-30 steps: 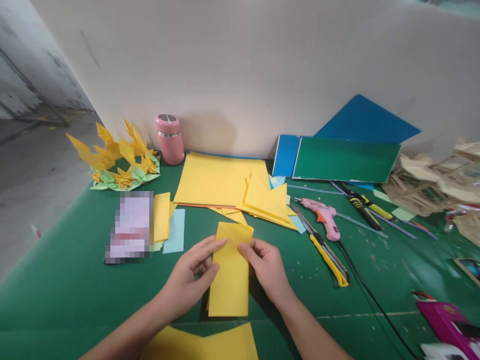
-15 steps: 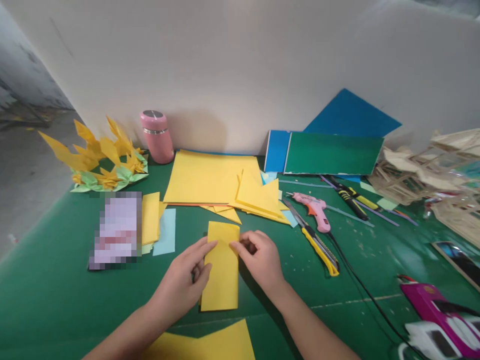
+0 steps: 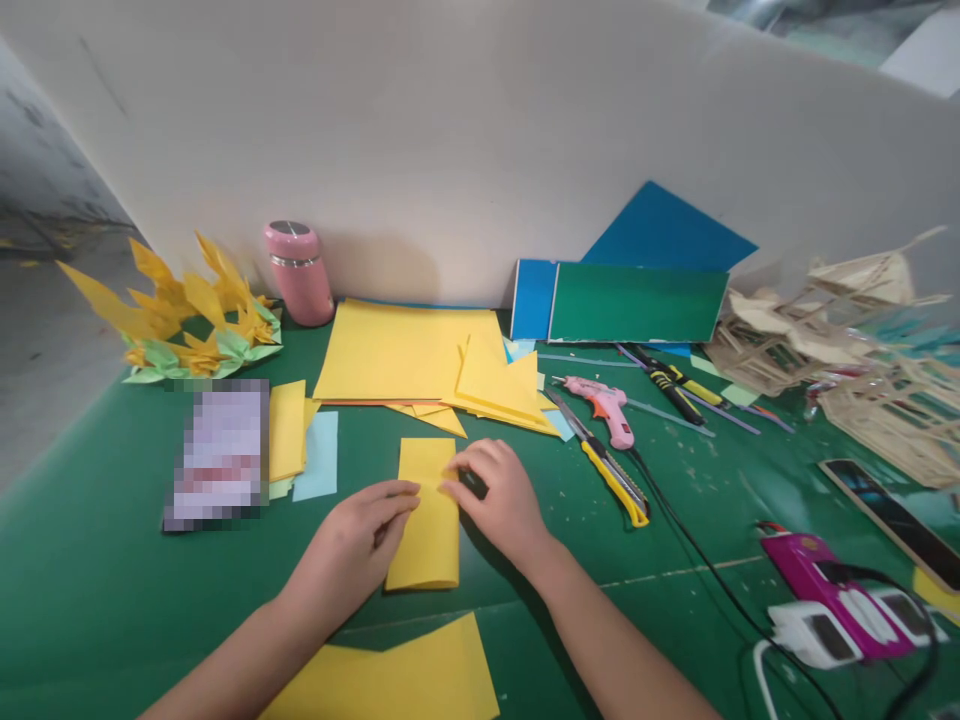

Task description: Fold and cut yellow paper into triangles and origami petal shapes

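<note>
A folded strip of yellow paper (image 3: pixel 426 545) stands lengthwise on the green table in front of me, its bottom end slightly parted between layers. My left hand (image 3: pixel 360 535) pinches its left edge, thumb and fingertips together. On the opposite edge, my right hand (image 3: pixel 499 500) grips the paper between thumb and bent fingers, a little higher up. Nearer to me lies another yellow sheet (image 3: pixel 405 675) with an angled top edge, partly under my left forearm. Beyond the strip are a stack of large yellow sheets (image 3: pixel 390 350) and folded yellow pieces (image 3: pixel 491 385).
Right of my hands lie a yellow utility knife (image 3: pixel 615 485), a pink glue gun (image 3: pixel 604 405) with a black cord, and pliers (image 3: pixel 667 385). A magenta power strip (image 3: pixel 806 565) and phone (image 3: pixel 896 520) are farther right. At left stand a paper-flower crown (image 3: pixel 199 320) and pink flask (image 3: pixel 300 280).
My left thumb and fingertips have come together on the paper's left edge; before, they were apart. The whole view has shifted slightly, so things appear farther left.
</note>
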`<act>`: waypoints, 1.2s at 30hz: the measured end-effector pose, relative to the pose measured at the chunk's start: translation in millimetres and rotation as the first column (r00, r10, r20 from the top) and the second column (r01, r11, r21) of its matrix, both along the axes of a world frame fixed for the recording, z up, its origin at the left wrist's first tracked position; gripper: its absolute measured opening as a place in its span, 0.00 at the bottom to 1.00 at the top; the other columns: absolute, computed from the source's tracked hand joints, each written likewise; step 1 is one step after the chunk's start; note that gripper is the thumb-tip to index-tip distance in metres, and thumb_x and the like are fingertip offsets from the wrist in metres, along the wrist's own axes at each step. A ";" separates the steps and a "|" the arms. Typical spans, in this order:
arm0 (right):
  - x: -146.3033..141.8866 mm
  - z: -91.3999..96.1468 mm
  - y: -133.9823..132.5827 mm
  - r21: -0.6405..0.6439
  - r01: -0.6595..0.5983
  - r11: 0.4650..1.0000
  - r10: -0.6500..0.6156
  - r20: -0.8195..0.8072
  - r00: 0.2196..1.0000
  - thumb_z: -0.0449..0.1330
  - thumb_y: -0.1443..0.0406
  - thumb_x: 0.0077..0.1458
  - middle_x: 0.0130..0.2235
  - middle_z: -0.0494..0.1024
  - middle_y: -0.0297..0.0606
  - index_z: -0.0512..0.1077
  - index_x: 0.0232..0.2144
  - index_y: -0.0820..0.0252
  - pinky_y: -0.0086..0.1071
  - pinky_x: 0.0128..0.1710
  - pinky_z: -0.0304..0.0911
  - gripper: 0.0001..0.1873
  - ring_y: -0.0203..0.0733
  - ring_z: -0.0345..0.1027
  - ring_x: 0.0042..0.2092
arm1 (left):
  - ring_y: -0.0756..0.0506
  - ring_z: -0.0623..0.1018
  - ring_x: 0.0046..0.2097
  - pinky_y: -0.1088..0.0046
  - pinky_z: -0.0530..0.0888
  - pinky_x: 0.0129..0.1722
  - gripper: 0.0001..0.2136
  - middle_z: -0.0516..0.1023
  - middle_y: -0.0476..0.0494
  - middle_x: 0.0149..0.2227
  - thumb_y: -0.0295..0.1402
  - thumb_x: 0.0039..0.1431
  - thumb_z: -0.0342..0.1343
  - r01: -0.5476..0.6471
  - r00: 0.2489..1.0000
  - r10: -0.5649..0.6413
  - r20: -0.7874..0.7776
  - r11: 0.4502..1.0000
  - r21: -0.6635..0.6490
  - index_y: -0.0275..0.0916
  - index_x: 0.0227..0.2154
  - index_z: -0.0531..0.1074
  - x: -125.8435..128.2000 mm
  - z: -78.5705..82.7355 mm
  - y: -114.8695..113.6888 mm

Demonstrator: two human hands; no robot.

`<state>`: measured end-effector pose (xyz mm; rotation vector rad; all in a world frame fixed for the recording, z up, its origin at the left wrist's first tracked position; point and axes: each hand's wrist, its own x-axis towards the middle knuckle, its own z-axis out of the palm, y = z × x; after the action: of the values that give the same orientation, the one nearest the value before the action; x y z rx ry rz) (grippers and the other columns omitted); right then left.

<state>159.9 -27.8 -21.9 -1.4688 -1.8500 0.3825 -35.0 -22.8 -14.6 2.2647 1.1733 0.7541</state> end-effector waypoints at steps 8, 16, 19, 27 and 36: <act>4.0 -0.4 -3.2 0.032 -0.251 0.967 0.248 0.072 0.966 0.61 0.65 0.56 0.41 0.77 0.38 0.77 0.38 0.57 0.37 0.45 0.63 0.07 0.43 0.65 0.44 | 0.43 0.81 0.42 0.67 0.77 0.45 0.15 0.82 0.43 0.41 0.34 0.59 0.46 0.005 1.000 -0.004 0.021 0.999 -0.039 0.40 0.34 0.80 -0.3 1.1 0.3; -0.8 6.7 -9.2 -0.118 -0.211 0.970 0.234 0.242 0.942 0.58 0.60 0.59 0.47 0.73 0.41 0.72 0.51 0.56 0.40 0.50 0.61 0.18 0.46 0.60 0.49 | 0.43 0.81 0.42 0.68 0.77 0.45 0.15 0.81 0.44 0.42 0.34 0.58 0.47 -0.009 0.999 0.011 0.031 0.997 -0.072 0.41 0.34 0.80 -1.2 -0.5 0.8; -4.0 8.8 -12.5 -0.173 -0.188 0.967 0.234 0.303 0.924 0.57 0.56 0.59 0.50 0.70 0.43 0.67 0.56 0.55 0.44 0.52 0.58 0.24 0.50 0.58 0.51 | 0.43 0.81 0.42 0.69 0.77 0.45 0.15 0.81 0.43 0.42 0.34 0.58 0.47 -0.017 0.999 0.019 0.032 0.998 -0.056 0.40 0.35 0.80 -0.8 -2.8 -0.1; -9.3 7.6 -17.6 -0.169 -0.140 0.976 0.197 0.396 0.897 0.54 0.55 0.60 0.52 0.69 0.44 0.64 0.58 0.55 0.46 0.53 0.56 0.25 0.51 0.58 0.51 | 0.43 0.81 0.42 0.67 0.77 0.45 0.14 0.81 0.44 0.42 0.34 0.58 0.48 -0.032 0.998 0.036 0.045 0.995 -0.098 0.41 0.34 0.80 0.6 -0.9 -2.0; -9.6 1.8 -19.2 -0.124 -0.131 0.984 0.171 0.415 0.893 0.52 0.54 0.61 0.51 0.69 0.45 0.63 0.59 0.55 0.45 0.50 0.58 0.26 0.51 0.59 0.50 | 0.43 0.81 0.38 0.72 0.78 0.36 0.10 0.81 0.43 0.43 0.38 0.55 0.54 -0.040 0.997 0.049 0.053 0.987 -0.157 0.43 0.30 0.80 1.9 2.3 -2.4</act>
<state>150.2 -47.1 -20.1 -1.5673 -2.3311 0.2351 -33.1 -25.1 -12.3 2.0824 1.2164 0.7125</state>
